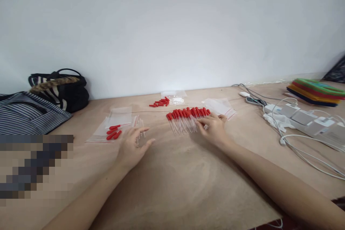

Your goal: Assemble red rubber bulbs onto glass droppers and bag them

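A row of clear droppers with red rubber bulbs lies across the middle of the brown table. My right hand rests at the row's right end, fingertips touching the glass stems. My left hand lies flat with fingers spread, holding nothing, beside a few clear stems and a small clear zip bag with three red bulbs on it. Farther back sits a loose pile of red bulbs next to another clear bag.
Striped bags stand at the back left. A power strip with white adapters and cables, a phone and a stack of coloured sheets fill the right side. More clear bags lie behind my right hand.
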Motion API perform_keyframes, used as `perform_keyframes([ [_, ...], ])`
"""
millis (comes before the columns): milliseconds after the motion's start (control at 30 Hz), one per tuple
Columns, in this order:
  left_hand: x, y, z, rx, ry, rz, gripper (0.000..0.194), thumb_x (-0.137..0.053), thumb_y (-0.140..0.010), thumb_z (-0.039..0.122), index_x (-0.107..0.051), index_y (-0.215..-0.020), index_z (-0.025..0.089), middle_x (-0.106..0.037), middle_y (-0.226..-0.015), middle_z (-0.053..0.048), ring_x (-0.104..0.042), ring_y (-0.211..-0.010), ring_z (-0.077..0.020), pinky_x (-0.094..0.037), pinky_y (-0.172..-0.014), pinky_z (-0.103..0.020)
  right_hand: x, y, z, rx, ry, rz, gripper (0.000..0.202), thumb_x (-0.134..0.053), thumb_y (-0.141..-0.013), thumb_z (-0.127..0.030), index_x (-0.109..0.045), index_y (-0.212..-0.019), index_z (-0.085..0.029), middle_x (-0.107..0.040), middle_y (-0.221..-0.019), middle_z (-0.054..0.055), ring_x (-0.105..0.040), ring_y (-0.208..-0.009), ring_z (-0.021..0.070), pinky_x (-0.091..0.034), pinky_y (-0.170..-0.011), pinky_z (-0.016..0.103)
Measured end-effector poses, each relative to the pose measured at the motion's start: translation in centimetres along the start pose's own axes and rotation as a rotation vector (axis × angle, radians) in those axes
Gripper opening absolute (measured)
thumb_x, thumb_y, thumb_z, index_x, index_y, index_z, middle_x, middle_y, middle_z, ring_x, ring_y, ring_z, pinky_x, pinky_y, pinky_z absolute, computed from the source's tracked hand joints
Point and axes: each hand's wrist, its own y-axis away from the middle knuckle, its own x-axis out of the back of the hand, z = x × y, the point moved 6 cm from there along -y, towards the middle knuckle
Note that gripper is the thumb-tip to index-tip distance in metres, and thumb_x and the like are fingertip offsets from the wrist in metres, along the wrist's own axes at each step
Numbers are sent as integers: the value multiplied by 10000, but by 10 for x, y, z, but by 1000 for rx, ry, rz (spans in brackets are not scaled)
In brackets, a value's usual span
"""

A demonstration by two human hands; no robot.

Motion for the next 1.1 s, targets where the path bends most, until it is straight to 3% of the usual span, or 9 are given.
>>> perform_keyframes([
  [67, 13, -8, -15, -39, -185, 41, 284, -561, -692, 418, -624, -845, 186, -615, -918, -78, -531, -918, -263, -400, -841, -398, -1, -6, 25, -169, 37, 24, 267, -439, -789, -321, -676, -722, -217, -656, -675, 38, -487, -754, 201, -177, -757, 380],
  [167, 25, -15, -44, 29, -417, 23, 264, -528, -710, 393, -638, -855, 202, -606, -930, -86, -524, -917, -280, -378, -836, -403, -7, -11, 45, -284, 75, -1, 269, -434, -772, -328, -681, -761, -222, -661, -678, 40, -495, -765, 221, -185, -760, 391],
  [333, 32, -17, -74, 148, -580, -89, 301, -521, -713, 418, -650, -850, 183, -614, -910, -112, -522, -916, -310, -388, -788, -383, -20, -10, 43, -314, 115, -69, 263, -430, -770, -327, -675, -795, -233, -645, -641, 35, -511, -783, 227, -201, -742, 382],
  [533, 42, -21, -86, 186, -611, -110, 300, -500, -737, 403, -659, -862, 181, -625, -875, -124, -549, -872, -315, -404, -753, -393, -27, -10, 43, -319, 173, -121, 273, -446, -776, -367, -656, -873, -222, -641, -657, 41, -522, -816, 241, -205, -714, 362],
  [667, 48, -22, -95, 197, -580, -111, 285, -438, -774, 378, -660, -812, 203, -626, -812, -110, -569, -798, -288, -421, -678, -358, -23, -9, 45, -320, 136, -62, 291, -447, -784, -397, -648, -891, -216, -626, -634, 27, -517, -776, 224, -199, -707, 347],
  [767, 50, -21, -100, 243, -566, -117, 307, -428, -774, 418, -650, -797, 207, -613, -781, -103, -571, -753, -278, -420, -641, -346, -18, -6, 31, -203, 91, 39, 238, -451, -795, -328, -653, -845, -212, -636, -661, 21, -504, -734, 190, -187, -716, 345],
  [900, 43, -18, -100, 303, -582, -154, 349, -476, -727, 495, -639, -778, 190, -578, -815, -116, -563, -760, -296, -419, -612, -351, -18, 4, -5, 69, 59, 134, 193, -467, -791, -223, -657, -760, -206, -620, -633, 16, -468, -696, 152, -180, -725, 338],
  [1000, 39, -18, -95, 246, -620, -120, 320, -480, -734, 432, -653, -776, 166, -564, -840, -128, -544, -828, -309, -415, -696, -380, -26, 9, -33, 195, 44, 123, 177, -484, -778, -196, -648, -718, -215, -586, -589, 2, -449, -690, 142, -180, -716, 337],
  [1100, 35, -19, -93, 175, -659, -98, 294, -466, -746, 359, -667, -739, 144, -564, -836, -133, -522, -865, -299, -397, -771, -380, -46, 5, -67, 225, 1, 21, 149, -498, -771, -213, -644, -744, -224, -596, -636, 4, -458, -733, 153, -185, -716, 343],
])
